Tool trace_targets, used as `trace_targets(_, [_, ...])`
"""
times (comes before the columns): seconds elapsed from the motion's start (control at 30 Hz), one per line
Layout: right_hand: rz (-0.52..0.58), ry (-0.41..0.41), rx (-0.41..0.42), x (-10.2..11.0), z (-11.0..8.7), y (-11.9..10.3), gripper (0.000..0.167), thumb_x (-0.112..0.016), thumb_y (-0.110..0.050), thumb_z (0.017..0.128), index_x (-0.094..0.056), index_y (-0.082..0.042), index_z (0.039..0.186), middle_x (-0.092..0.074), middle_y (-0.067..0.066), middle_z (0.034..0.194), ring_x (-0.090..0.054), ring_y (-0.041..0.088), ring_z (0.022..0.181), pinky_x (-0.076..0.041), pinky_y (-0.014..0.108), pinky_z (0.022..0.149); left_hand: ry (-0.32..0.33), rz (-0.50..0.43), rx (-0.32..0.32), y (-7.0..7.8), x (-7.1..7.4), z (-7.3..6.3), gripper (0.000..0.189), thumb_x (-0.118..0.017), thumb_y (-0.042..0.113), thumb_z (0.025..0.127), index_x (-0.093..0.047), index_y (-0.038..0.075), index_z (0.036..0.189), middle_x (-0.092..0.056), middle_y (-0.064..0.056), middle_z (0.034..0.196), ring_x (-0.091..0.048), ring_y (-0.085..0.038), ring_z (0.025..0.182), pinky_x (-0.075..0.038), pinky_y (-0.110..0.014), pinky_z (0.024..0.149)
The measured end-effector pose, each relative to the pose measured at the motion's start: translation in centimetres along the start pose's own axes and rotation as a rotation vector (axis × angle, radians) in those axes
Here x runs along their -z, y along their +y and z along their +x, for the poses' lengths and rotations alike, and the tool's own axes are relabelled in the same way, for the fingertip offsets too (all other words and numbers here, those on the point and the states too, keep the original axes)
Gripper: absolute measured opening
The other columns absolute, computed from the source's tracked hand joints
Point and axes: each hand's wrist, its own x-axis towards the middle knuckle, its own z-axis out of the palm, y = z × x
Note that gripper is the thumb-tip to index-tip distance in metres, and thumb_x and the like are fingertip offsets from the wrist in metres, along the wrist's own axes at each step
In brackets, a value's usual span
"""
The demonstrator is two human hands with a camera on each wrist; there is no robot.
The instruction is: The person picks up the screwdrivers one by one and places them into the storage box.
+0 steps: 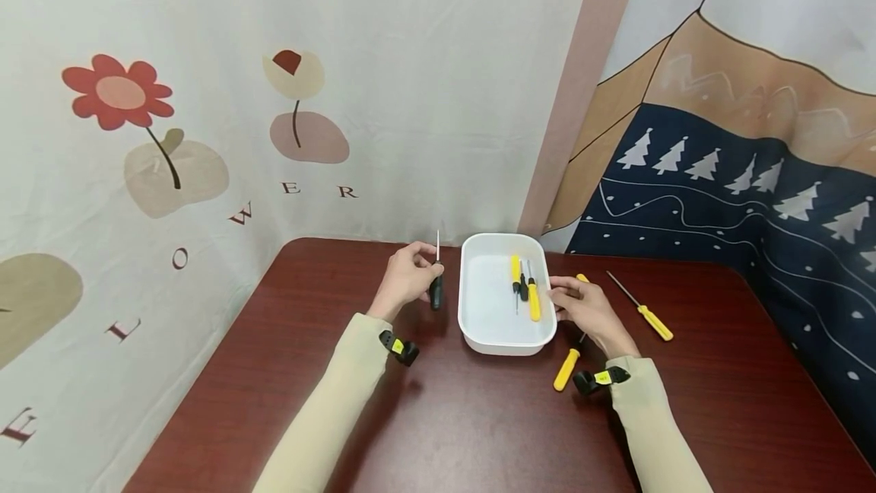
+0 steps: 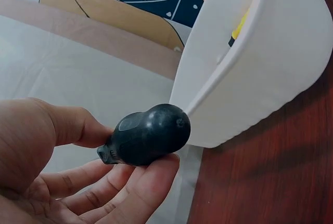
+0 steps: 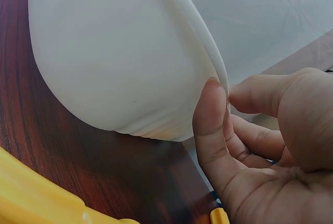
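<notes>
My left hand (image 1: 408,278) grips a screwdriver with a black handle (image 1: 436,291), its shaft pointing up, just left of a white plastic bin (image 1: 482,326). The left wrist view shows the butt of that black handle (image 2: 156,133) between thumb and fingers. On the bin's other side, my right hand (image 1: 588,310) pinches the rim, thumb and fingers on either side of the wall (image 3: 130,52). Inside the bin, toward its right, lie two yellow-handled screwdrivers, one nearer the middle (image 1: 516,271) and one by the wall (image 1: 534,303), with a small black-handled screwdriver (image 1: 524,289) between them.
Right of the right hand lies a yellow-handled screwdriver (image 1: 655,322). Another yellow handle (image 1: 566,370) lies in front of that hand, and a yellow tip (image 1: 582,278) shows behind it, mostly hidden. Printed curtains (image 1: 424,97) hang behind the dark red table (image 1: 452,417).
</notes>
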Motion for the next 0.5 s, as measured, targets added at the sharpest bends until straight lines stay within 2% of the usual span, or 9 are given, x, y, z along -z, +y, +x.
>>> trace_targets(0.2, [-0.004,0.001,-0.009,0.0,0.0,-0.1,0.045,-0.061,-0.016,0.104,-0.053,-0.005,0.147,-0.061,0.019,0.127,-0.064,0.020,0.093,-0.061,0.021,0.078,-0.018,0.006,-0.030,0.6,-0.4,0.3,0.034,-0.068,0.017,0.094,-0.064,0.011,0.127,-0.067,-0.013,0.095,-0.065,-0.023,0.054,-0.063,-0.044,0.057])
trace_targets(0.5, [-0.006,0.002,-0.029,0.0,0.0,-0.1,0.046,-0.061,-0.019,0.104,-0.052,-0.008,0.148,-0.061,0.018,0.130,-0.063,0.021,0.096,-0.060,0.021,0.079,-0.057,0.009,-0.033,1.5,-1.1,0.8,0.038,-0.069,0.015,0.094,-0.063,0.007,0.130,-0.066,-0.014,0.095,-0.065,-0.021,0.055,-0.064,-0.048,0.060])
